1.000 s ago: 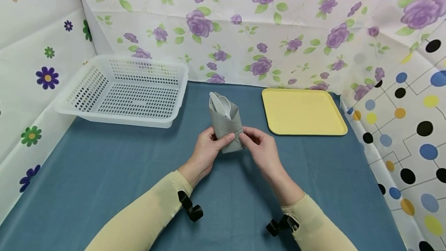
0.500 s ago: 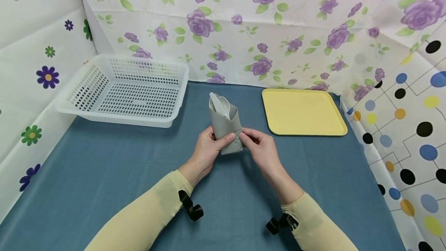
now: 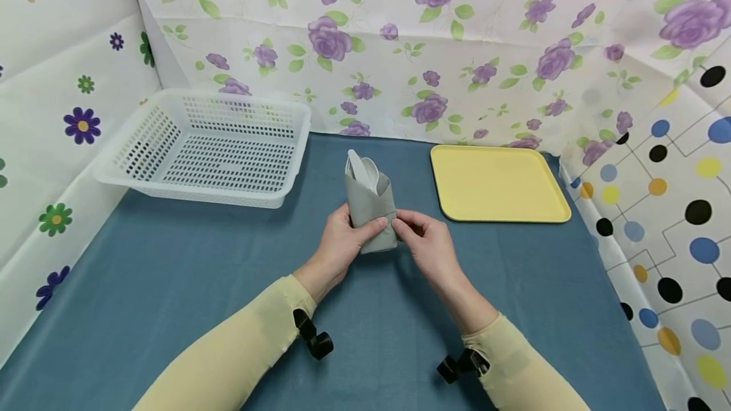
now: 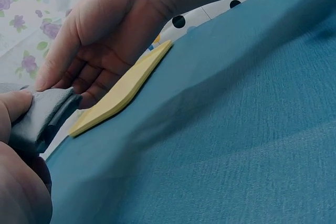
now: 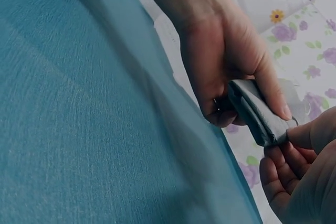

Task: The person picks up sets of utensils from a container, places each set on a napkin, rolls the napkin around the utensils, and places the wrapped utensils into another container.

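Observation:
A grey folded napkin (image 3: 367, 208) stands tilted between my hands above the table, wrapped as a pouch. From its top stick out a white spoon (image 3: 370, 173) and another slim white utensil (image 3: 357, 167), whose lower ends the napkin hides. My left hand (image 3: 337, 243) grips the napkin from the left, thumb across its front and fingers behind. On the other side my right hand (image 3: 428, 243) pinches the napkin's right edge between thumb and fingers. In the right wrist view the folded layers at the bottom of the napkin (image 5: 257, 111) show between both hands.
A white perforated plastic basket (image 3: 276, 198) stands at the back left. At the back right lies a yellow tray (image 3: 499, 182). Blue cloth (image 3: 240, 271) covers the table, and patterned sheets (image 3: 365, 49) hang behind and at both sides.
Both hands hold nearly the same place on the napkin. The napkin and its utensils have shifted very slightly, and the whole view has moved a little.

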`<act>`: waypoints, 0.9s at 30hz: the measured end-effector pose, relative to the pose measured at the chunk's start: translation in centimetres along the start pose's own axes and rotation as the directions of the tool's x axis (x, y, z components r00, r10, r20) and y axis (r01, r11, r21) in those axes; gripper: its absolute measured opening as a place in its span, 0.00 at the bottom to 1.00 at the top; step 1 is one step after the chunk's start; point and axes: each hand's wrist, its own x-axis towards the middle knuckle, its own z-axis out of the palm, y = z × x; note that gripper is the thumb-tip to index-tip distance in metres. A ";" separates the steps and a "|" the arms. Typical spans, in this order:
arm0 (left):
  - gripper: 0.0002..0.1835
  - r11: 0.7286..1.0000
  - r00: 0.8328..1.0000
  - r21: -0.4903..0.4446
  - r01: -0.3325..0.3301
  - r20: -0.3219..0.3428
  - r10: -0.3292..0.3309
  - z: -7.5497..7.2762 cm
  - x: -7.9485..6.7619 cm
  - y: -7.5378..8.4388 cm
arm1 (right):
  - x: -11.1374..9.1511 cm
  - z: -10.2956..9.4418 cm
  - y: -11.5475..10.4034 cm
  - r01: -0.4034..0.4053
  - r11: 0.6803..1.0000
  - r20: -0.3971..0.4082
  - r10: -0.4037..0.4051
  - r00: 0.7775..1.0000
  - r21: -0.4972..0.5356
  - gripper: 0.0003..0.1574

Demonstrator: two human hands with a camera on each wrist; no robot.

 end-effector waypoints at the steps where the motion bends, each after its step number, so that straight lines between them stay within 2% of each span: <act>1: 0.32 1.000 1.000 0.007 0.001 -0.002 -0.001 0.0 0.0 0.1 | 0.0 0.0 0.0 0.002 1.000 0.004 -0.002 1.000 -0.002 0.17; 9: 0.31 0.999 1.000 0.049 0.013 -0.028 -0.011 -0.4 0.0 1.0 | 0.1 0.0 -0.3 0.005 0.997 0.033 -0.003 0.999 -0.079 0.18; 19: 0.30 0.996 0.999 0.090 0.006 -0.033 -0.003 -1.4 0.2 2.7 | 0.1 0.0 -0.4 0.064 0.990 0.073 -0.055 0.996 -0.127 0.22; 27: 0.28 0.980 0.998 0.197 0.024 -0.062 -0.012 -1.8 0.0 3.8 | 0.0 -0.4 -0.2 0.135 0.958 0.080 -0.119 0.990 -0.251 0.24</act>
